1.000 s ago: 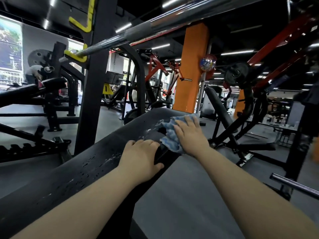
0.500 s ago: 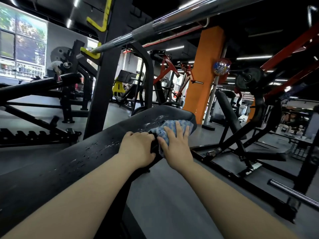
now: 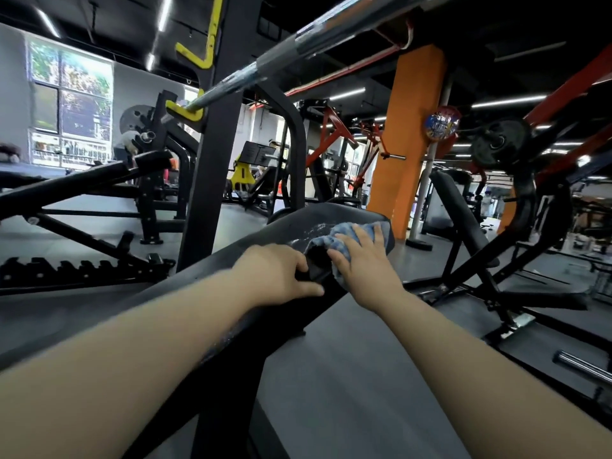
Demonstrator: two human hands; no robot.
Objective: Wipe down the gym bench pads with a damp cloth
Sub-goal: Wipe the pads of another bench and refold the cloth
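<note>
Pressing with flat, straight fingers, the right hand (image 3: 362, 260) is laid on the blue cloth (image 3: 334, 241), which is spread at the far end of the black bench pad (image 3: 205, 279). At its 8 o'clock, the pad edge is gripped by the left hand (image 3: 278, 276). Overhead, a steel barbell (image 3: 298, 44) is racked.

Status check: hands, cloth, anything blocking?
Right hand flat on blue cloth, pressing bench pad. Left hand grips pad edge. Barbell overhead, clear.
</note>
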